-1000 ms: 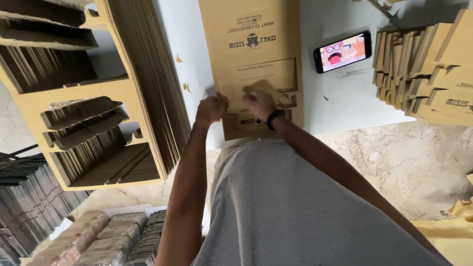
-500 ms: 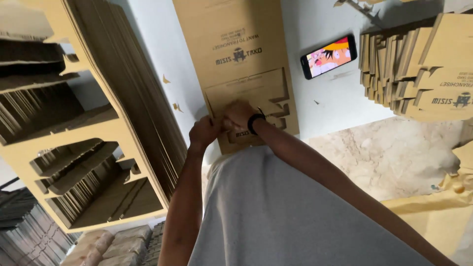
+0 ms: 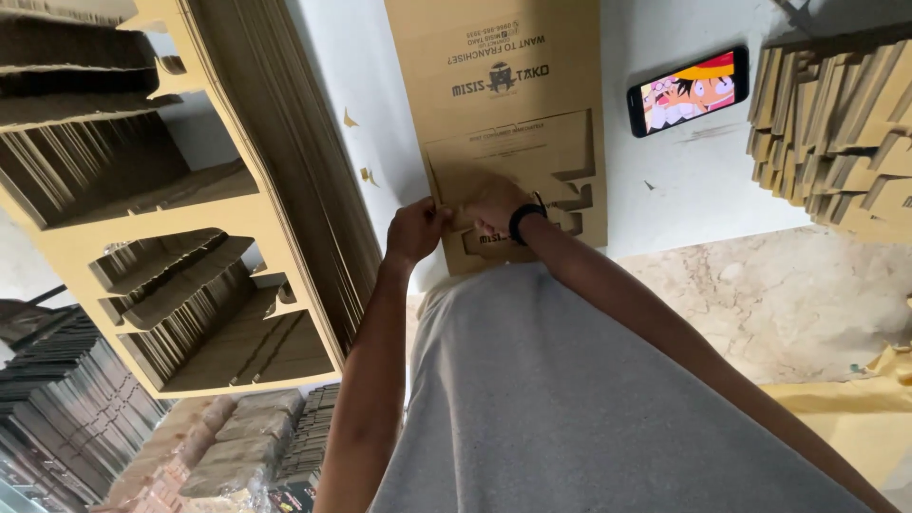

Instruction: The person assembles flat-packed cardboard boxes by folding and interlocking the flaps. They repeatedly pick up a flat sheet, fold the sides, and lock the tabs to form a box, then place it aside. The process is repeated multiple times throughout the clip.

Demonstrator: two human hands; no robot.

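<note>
Left hand (image 3: 414, 231) and right hand (image 3: 494, 205), close together, both grip a flap of the flat cardboard box blank (image 3: 513, 104) beside a phone (image 3: 688, 91)

R hand (image 3: 496, 204) fingers hid behind cardboard flap (image 3: 475, 180) | flat box stack (image 3: 836, 142) cut off at R edge

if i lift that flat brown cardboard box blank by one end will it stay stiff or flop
The flat brown die-cut cardboard blank would probably bend at its scored fold lines, since flaps and cut-outs show near the left hand and right hand. It looks thin and single-sheet, so likely light. Lying flat on the smooth white table, it would probably slide easily when pushed.
</note>
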